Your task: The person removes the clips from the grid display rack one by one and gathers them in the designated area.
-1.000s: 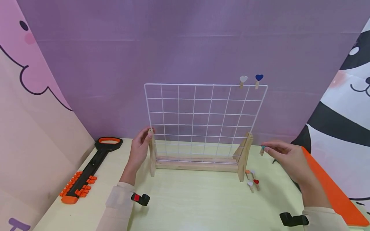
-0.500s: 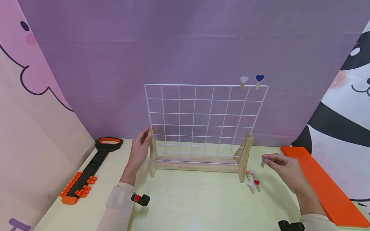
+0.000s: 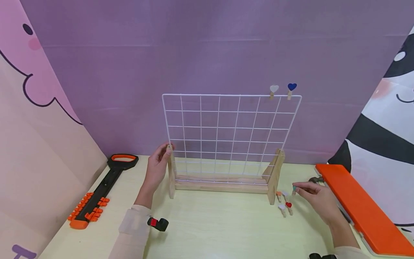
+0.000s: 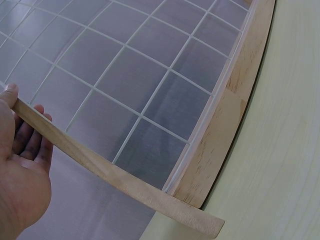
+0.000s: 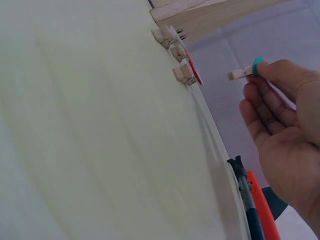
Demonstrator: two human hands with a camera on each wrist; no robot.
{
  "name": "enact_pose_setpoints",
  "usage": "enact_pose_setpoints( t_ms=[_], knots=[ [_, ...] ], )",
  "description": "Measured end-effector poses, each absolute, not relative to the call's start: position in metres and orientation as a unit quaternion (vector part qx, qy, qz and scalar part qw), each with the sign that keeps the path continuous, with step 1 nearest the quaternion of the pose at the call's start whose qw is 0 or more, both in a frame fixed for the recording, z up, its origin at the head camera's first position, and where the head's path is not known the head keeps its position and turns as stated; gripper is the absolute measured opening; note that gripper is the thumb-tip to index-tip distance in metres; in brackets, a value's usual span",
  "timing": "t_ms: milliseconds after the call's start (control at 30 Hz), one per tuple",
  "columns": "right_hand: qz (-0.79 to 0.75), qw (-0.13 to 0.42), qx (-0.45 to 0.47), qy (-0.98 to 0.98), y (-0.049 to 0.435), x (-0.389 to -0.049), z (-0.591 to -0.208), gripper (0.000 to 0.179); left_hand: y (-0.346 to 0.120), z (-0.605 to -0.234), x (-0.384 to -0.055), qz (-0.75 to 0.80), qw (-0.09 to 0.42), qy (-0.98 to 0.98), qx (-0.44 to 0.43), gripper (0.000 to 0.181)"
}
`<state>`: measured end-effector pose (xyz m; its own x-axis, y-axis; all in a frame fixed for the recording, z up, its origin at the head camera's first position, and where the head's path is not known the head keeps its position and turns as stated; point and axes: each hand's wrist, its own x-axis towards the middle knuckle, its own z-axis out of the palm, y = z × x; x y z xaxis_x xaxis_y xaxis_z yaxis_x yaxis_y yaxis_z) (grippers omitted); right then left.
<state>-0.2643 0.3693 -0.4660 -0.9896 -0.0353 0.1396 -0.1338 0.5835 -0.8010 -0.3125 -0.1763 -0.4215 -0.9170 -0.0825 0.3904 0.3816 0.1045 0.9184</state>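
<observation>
Beside the wire grid (image 3: pixel 218 127), my right hand (image 3: pixel 318 199) pinches a teal clip (image 5: pixel 244 73), my left hand (image 3: pixel 156 172) the wooden stand (image 3: pixel 221 187), seemingly the clip-hanging step, next needing lift and alignment.

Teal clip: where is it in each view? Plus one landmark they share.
Head: right of centre, lower half; teal clip pinched by the right hand, right of the clips lying on the table.
Left wrist: not in it.
Right wrist: upper right; teal clip at the right hand's tips.
Shared landmark: wooden stand, mid-frame in head, right of centre in left wrist, top edge in right wrist.
</observation>
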Motion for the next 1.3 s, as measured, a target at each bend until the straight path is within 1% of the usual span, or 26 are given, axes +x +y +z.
enact_pose_setpoints(
  t_ms=[200,333,433,567,667,867,1133,1300],
  knots=[
    [0.478,0.059,0.05,-0.875,0.371,-0.265,-0.475,0.043,-0.176,-0.422,-0.313,-0.659,0.173,-0.725,-0.101,0.041],
    [0.462,0.055,0.051,-0.884,0.373,-0.268,-0.48,0.041,-0.177,-0.422,-0.313,-0.654,0.169,-0.731,-0.094,0.041],
    [0.441,0.056,0.054,-0.894,0.373,-0.27,-0.485,0.037,-0.176,-0.422,-0.313,-0.656,0.172,-0.729,-0.097,0.04],
    [0.416,0.07,0.054,-0.905,0.372,-0.272,-0.489,0.029,-0.176,-0.421,-0.313,-0.657,0.177,-0.725,-0.105,0.04],
    [0.406,0.077,0.056,-0.909,0.37,-0.272,-0.49,0.027,-0.176,-0.422,-0.313,-0.659,0.18,-0.722,-0.11,0.04],
    [0.392,0.064,0.05,-0.916,0.37,-0.272,-0.495,0.031,-0.175,-0.421,-0.311,-0.658,0.178,-0.724,-0.111,0.042],
    [0.385,0.085,0.064,-0.917,0.369,-0.274,-0.499,0.03,-0.176,-0.419,-0.31,-0.656,0.171,-0.727,-0.11,0.045],
    [0.377,0.084,0.063,-0.92,0.369,-0.274,-0.5,0.028,-0.175,-0.42,-0.31,-0.656,0.172,-0.726,-0.11,0.043]
  ],
)
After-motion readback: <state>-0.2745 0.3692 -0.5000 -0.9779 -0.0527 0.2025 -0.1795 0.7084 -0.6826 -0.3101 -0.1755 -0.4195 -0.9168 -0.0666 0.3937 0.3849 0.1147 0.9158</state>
